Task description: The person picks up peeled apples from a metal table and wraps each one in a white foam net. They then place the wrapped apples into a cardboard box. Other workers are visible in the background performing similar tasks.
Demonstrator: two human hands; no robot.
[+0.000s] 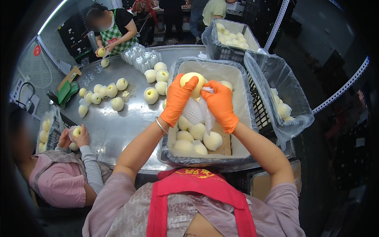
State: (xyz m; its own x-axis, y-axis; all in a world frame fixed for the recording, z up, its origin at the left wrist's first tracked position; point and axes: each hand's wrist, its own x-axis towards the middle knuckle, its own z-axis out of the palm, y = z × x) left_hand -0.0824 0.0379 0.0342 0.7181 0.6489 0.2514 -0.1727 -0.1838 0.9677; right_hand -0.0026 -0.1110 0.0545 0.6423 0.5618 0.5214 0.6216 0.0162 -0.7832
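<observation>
My left hand [179, 99], in an orange glove, grips a large pale yellow fruit [191, 79] that looks like a pear, thumb across its front. Beside it, my right hand [219, 103], gloved alike, pinches a thin white wrapper [208, 116] that hangs down from the fingers. A white foam net sleeve [192, 112] shows just under the fruit, between the hands. Both hands are above a crate lined with plastic and pale paper [241, 118]. Inside it lie several fruits in foam nets [212, 141], toward the near side, and a piece of brown cardboard [226, 145].
Netted fruits [117, 104] stand on the metal table [130, 133] to the left. Clear plastic containers [142, 57] are stacked farther back. Two more lined crates [232, 49] [296, 89] flank the right side. Co-workers handle fruit at left [59, 177] and far left [118, 32].
</observation>
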